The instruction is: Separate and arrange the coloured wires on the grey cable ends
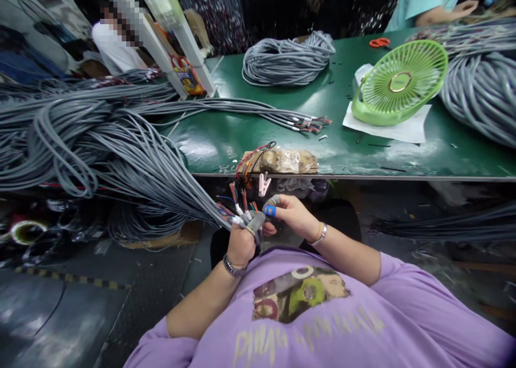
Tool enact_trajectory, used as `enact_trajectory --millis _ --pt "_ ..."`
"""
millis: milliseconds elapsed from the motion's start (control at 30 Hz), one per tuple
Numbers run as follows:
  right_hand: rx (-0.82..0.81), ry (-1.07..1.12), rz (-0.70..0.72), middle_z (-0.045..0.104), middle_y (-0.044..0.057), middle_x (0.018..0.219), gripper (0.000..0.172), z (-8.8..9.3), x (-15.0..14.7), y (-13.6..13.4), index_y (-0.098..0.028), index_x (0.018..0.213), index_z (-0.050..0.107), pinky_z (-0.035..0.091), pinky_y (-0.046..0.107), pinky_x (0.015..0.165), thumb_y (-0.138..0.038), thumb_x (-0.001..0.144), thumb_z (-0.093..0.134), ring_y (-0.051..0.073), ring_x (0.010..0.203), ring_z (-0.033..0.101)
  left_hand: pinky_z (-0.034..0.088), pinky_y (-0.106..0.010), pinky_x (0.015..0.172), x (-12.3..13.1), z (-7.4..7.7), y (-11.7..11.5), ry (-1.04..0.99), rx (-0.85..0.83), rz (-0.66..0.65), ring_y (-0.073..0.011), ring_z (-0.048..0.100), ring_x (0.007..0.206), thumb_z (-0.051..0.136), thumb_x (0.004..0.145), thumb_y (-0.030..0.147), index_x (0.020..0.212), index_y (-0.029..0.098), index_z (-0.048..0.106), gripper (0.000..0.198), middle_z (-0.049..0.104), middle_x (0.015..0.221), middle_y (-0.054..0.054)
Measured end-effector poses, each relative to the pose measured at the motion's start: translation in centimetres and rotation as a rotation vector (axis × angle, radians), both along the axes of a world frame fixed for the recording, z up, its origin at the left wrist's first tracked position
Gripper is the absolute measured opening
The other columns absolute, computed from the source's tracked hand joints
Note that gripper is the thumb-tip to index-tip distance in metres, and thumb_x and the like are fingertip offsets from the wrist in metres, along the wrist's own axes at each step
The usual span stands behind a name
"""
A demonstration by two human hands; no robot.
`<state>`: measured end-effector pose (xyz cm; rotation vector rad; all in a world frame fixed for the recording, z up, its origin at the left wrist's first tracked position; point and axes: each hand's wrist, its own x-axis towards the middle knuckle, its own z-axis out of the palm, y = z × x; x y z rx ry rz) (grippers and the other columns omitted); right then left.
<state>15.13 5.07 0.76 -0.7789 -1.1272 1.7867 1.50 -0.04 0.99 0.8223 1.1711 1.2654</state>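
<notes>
My left hand point(243, 243) is closed around the ends of several grey cables point(197, 196), just in front of my body. Stripped coloured wires point(243, 200) fan out above its fingers, and white bands show at the cable ends. Close beside it is my right hand point(291, 213), its thumb wrapped in blue tape and pinched against a finger in a grey cover. Whatever lies in that pinch is too small or hidden to make out. Just above the hands, a pale pink clip point(264, 185) hangs at the table's front edge.
The green table point(226, 137) carries a cable coil point(286, 62), a green fan point(403, 83), orange-handled scissors point(379, 43) and more cables point(242, 107). A taped block point(286, 161) sits on the front edge. A large cable pile point(80, 137) spreads left. Two people point(427, 2) are beyond.
</notes>
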Motion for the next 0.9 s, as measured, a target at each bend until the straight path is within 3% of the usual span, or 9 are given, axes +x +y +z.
enact_trajectory --millis 267,567,667,900 --pt "-0.033 -0.015 -0.048 0.059 -0.001 0.064 0.033 -0.26 -0.59 -0.01 -0.014 0.068 0.061 0.036 0.024 0.054 -0.040 0.062 0.080 0.009 0.056 0.046 0.055 -0.027 0.052 0.33 0.17 0.08 -0.070 -0.010 0.129 -0.0170 0.066 0.050 0.075 0.068 0.041 0.064 0.013 0.063 0.030 0.068 0.054 -0.003" --pt "0.037 -0.046 0.023 0.058 -0.002 0.060 0.037 -0.50 -0.46 -0.22 -0.014 0.066 0.059 0.041 0.025 0.059 -0.041 0.057 0.083 0.009 0.056 0.049 0.056 -0.027 0.054 0.33 0.21 1.00 -0.146 0.039 0.269 -0.0175 0.068 0.056 0.077 0.062 0.035 0.063 0.016 0.059 0.026 0.067 0.056 0.001" --pt "0.048 -0.070 0.066 0.057 -0.002 0.061 0.036 -0.41 -0.16 -0.15 -0.014 0.066 0.058 0.040 0.024 0.058 -0.042 0.061 0.080 0.009 0.056 0.048 0.054 -0.026 0.052 0.27 0.41 0.92 -0.147 0.012 0.235 -0.0163 0.066 0.052 0.075 0.064 0.035 0.063 0.015 0.060 0.025 0.066 0.053 0.001" --pt "0.067 -0.137 0.011 0.053 -0.003 0.061 0.036 0.49 -0.45 0.67 -0.016 0.075 0.057 0.036 0.021 0.049 -0.049 0.073 0.070 0.008 0.052 0.043 0.054 -0.025 0.050 0.18 0.04 0.38 -0.068 -0.025 0.191 -0.0147 0.064 0.048 0.073 0.067 0.038 0.068 0.015 0.062 0.026 0.065 0.053 0.000"
